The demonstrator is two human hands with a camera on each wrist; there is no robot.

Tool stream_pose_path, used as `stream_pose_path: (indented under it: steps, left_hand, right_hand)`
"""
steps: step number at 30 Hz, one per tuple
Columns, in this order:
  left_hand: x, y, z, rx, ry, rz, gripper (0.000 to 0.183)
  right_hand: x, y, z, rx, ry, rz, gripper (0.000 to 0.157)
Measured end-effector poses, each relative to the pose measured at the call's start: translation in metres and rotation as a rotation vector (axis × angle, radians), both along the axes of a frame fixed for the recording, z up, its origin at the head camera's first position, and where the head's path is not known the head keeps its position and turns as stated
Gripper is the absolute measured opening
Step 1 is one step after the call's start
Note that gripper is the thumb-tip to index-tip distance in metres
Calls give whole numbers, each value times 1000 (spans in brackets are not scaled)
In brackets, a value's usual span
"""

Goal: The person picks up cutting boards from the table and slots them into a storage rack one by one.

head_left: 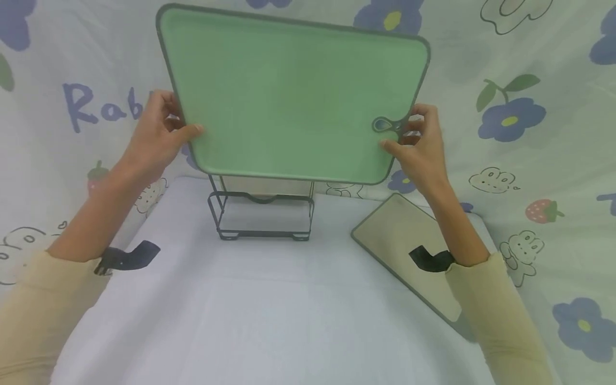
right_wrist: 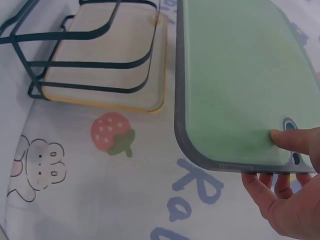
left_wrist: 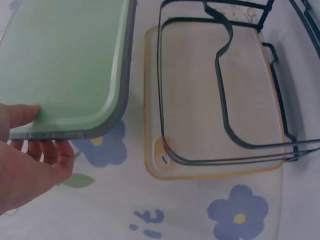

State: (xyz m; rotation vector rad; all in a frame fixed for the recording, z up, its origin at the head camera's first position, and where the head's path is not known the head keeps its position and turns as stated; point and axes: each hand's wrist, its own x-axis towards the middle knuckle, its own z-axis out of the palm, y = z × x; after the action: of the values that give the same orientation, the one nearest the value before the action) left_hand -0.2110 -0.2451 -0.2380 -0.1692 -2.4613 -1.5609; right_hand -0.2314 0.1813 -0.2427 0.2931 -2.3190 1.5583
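Note:
A green cutting board (head_left: pixel 289 96) with a grey rim is held up in the air between both hands. My left hand (head_left: pixel 161 131) grips its left edge, thumb on the green face and fingers behind. On the opposite edge my right hand (head_left: pixel 421 147) pinches the board the same way, just below a teardrop-shaped hole in the corner. Below and behind the board stands a dark wire rack (head_left: pixel 262 233), its upper part hidden by the board in the head view. A pale board with an orange rim (left_wrist: pixel 200 90) stands in the rack.
A second cutting board, beige with a grey rim (head_left: pixel 409 240), lies on the white table (head_left: pixel 250 321) at the right, partly under my right forearm. Behind the table hangs a printed cloth (head_left: pixel 553 176) with flowers and rabbits.

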Motion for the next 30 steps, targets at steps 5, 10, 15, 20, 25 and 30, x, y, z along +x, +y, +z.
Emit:
stream_pose_path:
  steps: [5, 10, 15, 20, 25, 30]
  left_hand:
    - [-7, -8, 5, 39, -2, -20, 38]
    - [-15, -14, 11, 68, -20, 3, 38]
    - [-23, -21, 14, 139, -54, 15, 38]
    - [-30, -28, 13, 190, -77, 27, 39]
    - [-39, -33, 9, 226, -91, 57, 38]
    - [-48, -38, 2, 300, -80, 70, 37]
  right_hand:
    - [-11, -5, 2, -30, -5, 31, 61]
    - [-21, -11, 7, -98, -14, 74, 60]
    - [-33, -19, 12, -170, -20, 109, 57]
    - [-45, -26, 13, -203, -8, 131, 54]
    - [-55, -34, 11, -242, -17, 156, 52]
    - [-61, -41, 5, -239, -3, 177, 49]
